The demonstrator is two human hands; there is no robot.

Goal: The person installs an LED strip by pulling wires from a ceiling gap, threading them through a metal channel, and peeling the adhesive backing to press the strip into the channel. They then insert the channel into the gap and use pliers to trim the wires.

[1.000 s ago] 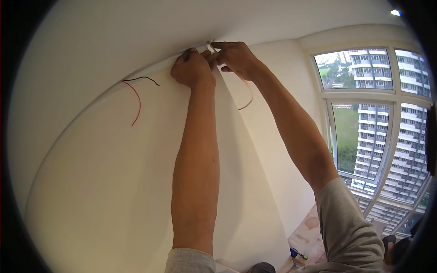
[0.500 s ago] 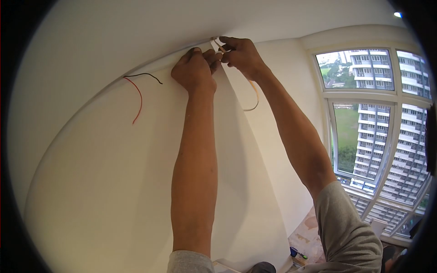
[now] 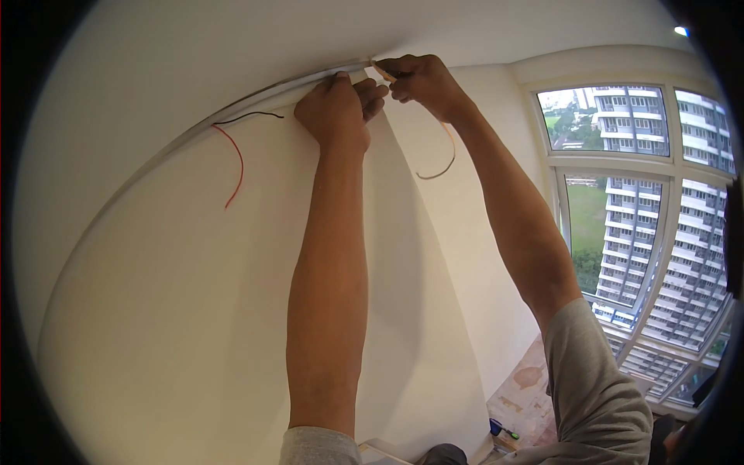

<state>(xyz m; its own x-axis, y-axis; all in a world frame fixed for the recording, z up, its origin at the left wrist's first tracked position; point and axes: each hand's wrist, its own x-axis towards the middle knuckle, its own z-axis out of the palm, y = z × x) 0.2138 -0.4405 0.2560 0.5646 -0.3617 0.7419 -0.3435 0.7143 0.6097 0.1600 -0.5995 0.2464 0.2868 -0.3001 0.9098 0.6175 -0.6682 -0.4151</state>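
My right hand [image 3: 425,87] is up in the corner where wall meets ceiling, closed in a pinch on a thin yellowish strip [image 3: 382,72]. The strip's loose tail [image 3: 452,151] hangs below the wrist and curls to a greyish end. Beside it, my left hand [image 3: 335,112] is raised with curled fingers, its thumb against a pale edge trim [image 3: 287,87] along the top of the wall. Whether its fingers grip anything is hidden. Left of that hand, a black wire [image 3: 252,116] and a red wire [image 3: 239,159] come out from below the trim.
A tall window [image 3: 616,170] fills the right side, with apartment blocks outside. Far below, a blue and green object [image 3: 502,428] lies on the stained floor [image 3: 527,380]. A small ceiling light [image 3: 681,31] shines at upper right.
My right hand has shifted slightly up and right, and the strip's tail has swung right. The view has moved a little, showing more of the trim. The black wire lies straighter.
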